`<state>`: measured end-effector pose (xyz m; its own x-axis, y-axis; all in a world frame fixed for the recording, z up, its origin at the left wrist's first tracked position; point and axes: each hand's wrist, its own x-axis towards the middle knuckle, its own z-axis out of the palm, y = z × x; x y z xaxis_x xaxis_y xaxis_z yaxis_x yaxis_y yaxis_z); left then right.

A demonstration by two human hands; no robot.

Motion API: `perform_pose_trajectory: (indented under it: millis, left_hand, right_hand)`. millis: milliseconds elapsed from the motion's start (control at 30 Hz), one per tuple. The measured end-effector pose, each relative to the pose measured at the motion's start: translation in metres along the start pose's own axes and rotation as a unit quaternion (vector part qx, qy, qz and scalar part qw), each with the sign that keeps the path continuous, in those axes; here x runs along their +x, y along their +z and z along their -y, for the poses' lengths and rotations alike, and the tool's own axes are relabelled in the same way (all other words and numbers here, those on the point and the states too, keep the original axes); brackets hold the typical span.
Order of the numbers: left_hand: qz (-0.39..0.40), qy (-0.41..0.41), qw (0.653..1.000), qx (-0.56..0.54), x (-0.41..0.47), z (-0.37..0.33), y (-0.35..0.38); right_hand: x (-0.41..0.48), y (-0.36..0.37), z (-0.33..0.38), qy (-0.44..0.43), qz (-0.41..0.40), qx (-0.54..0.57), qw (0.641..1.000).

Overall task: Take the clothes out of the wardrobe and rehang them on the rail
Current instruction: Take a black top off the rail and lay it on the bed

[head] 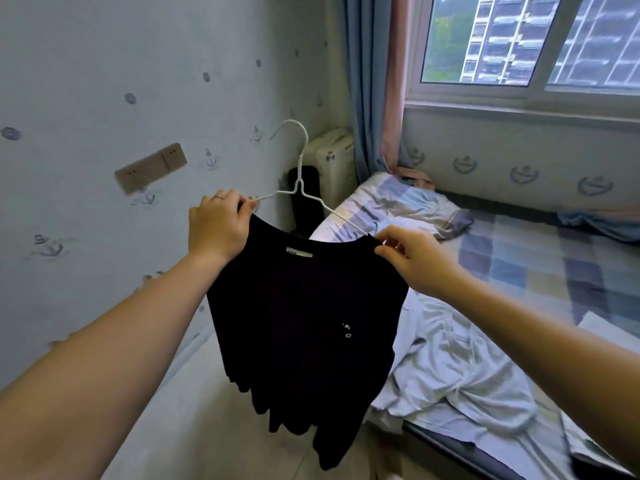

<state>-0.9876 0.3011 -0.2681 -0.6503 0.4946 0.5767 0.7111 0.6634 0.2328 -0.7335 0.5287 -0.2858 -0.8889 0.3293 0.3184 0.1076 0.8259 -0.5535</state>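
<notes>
Hanging in mid-air from a white wire hanger [299, 183], a black top [304, 323] is drooping over the floor just off the left edge of the bed [540, 271]; the hanger's hook is pointing up, catching on nothing. The left hand [220, 225] is curling its fingers round the hanger's left arm and the top's left shoulder; the right hand [415, 258] is pinching the top's right shoulder, where the hanger's other arm is slipping inside the neckline. A white label [298, 252] is showing inside the collar. On the bed, a pillow [408, 206] is lying at the far left corner; a crumpled pale cloth [460, 372] is spilling over the near left edge. A curtain [367, 81] is hanging beside the window [519, 46].
</notes>
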Motion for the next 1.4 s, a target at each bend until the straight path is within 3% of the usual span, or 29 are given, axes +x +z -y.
perform_pose_trajectory:
  millis: [367, 600, 1067, 1300, 1400]
  left_hand:
    - [0.084, -0.001, 0.993, -0.082, 0.142, -0.077, 0.194]
    - [0.176, -0.041, 0.974, -0.137, 0.171, -0.098, 0.316]
    - [0.387, -0.021, 0.909, -0.157, 0.154, -0.045, 0.58]
    - [0.411, 0.002, 0.897, -0.164, 0.139, -0.018, 0.716]
    - [0.404, 0.004, 0.899, -0.171, 0.129, -0.011, 0.766]
  right_hand:
    - [0.113, -0.018, -0.181, 0.088, -0.019, -0.001, 0.996]
    - [0.15, 0.008, -0.28, 0.169, -0.012, -0.004, 0.986]
    - [0.197, 0.205, -0.452, 0.418, 0.045, -0.049, 0.906]
    - [0.205, 0.308, -0.535, 0.449, 0.018, -0.062, 0.891]
    - [0.208, 0.349, -0.569, 0.427, 0.038, -0.034, 0.903]
